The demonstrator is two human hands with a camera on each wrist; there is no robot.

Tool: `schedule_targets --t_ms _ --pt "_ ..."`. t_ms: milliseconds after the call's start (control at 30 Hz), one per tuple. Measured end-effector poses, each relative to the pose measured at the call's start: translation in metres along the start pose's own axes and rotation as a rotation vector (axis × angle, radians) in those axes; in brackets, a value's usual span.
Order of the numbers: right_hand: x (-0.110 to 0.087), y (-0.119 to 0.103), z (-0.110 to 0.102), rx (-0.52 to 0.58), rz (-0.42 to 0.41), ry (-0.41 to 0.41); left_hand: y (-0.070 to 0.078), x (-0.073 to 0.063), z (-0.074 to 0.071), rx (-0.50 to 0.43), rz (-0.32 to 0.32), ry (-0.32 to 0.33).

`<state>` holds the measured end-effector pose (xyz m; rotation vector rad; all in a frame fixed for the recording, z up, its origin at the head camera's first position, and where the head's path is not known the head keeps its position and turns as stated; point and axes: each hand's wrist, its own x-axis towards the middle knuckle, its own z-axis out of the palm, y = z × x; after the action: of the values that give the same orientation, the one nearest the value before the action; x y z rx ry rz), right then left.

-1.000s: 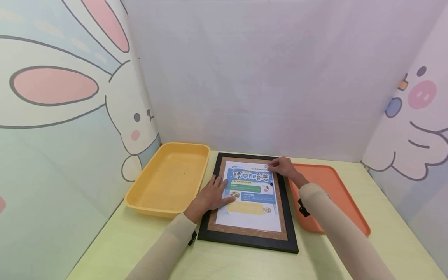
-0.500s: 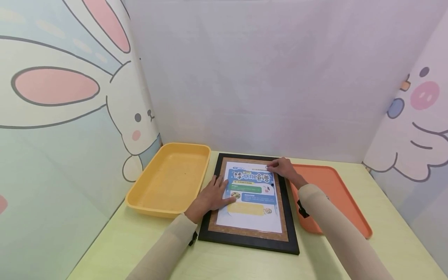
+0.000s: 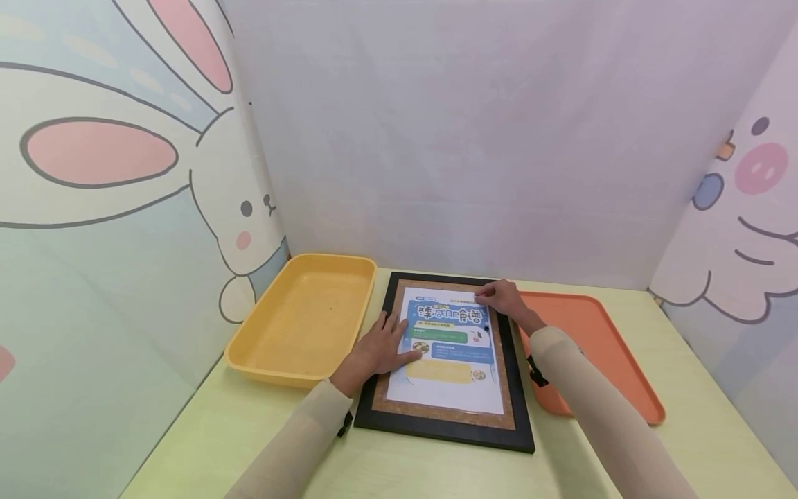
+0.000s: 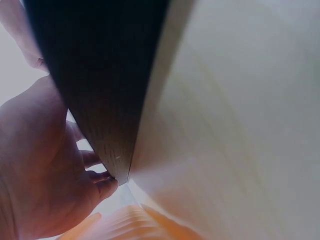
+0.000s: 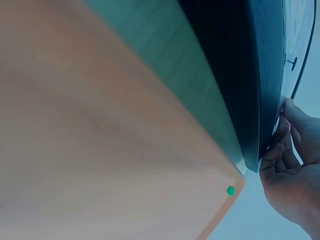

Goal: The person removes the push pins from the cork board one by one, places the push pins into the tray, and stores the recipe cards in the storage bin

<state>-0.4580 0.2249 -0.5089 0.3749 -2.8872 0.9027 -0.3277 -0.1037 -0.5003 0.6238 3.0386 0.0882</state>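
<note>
A printed poster (image 3: 445,395) lies on a cork board (image 3: 430,414) with a black frame (image 3: 436,428). My left hand (image 3: 377,346) rests with spread fingers on the poster's left side and the frame; the left wrist view shows its fingers over the dark frame edge (image 4: 110,135). At the poster's upper right corner, the thumb and fingertips of my right hand (image 3: 501,298) pinch what seems to be a small pushpin, almost wholly hidden. Below that hand, a dark pushpin (image 5: 294,63) stands in the poster's right side.
Left of the board stands a yellow tray (image 3: 299,315). An orange tray (image 3: 598,333) lies to the right, partly under my right forearm, with a green pin (image 5: 230,190) near its corner. A pale wall (image 3: 461,138) closes off the back of the table (image 3: 399,471).
The view shifts very slightly. Both hands stay in place; the right fingertips now cover the small round spot that showed beside them at the poster's corner.
</note>
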Motion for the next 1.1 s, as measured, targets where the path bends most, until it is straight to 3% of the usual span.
schedule_targets --t_ms 267,1100 --pt "-0.0003 0.0014 -0.0011 -0.004 0.037 -0.009 0.0022 -0.0005 -0.0010 -0.010 -0.002 -0.010" --pt "-0.0078 -0.0059 -0.0053 0.005 0.014 -0.001 -0.0001 -0.0029 -0.0019 -0.008 -0.011 -0.016"
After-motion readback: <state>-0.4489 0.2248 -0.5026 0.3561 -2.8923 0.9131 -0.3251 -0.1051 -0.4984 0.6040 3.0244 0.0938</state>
